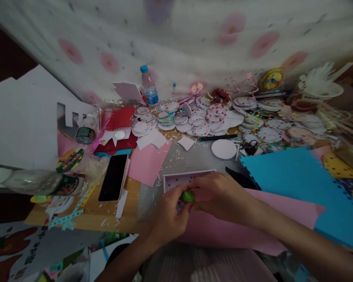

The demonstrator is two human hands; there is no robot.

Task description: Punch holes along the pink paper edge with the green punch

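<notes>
A small bright green rounded piece (188, 196) sits between the fingertips of my two hands; its exact kind is unclear. My left hand (171, 211) pinches it from the left with thumb and forefinger. From the right, the bent fingers of my right hand (216, 196) close on its other side. Just behind and partly under the hands lies a shallow white-edged box (190, 172) with a dotted inside, its near part hidden. A large pink sheet (223, 231) spreads beneath my right hand and wrist.
A black phone (114, 177) and a pink card (150, 162) lie left. White paper circle (224, 149), black pen (218, 137) and heaps of dotted discs (200, 119) are behind. Blue sheet (300, 184) is right. Bottles (149, 86) stand or lie around; paper scraps litter the grey mat (191, 156).
</notes>
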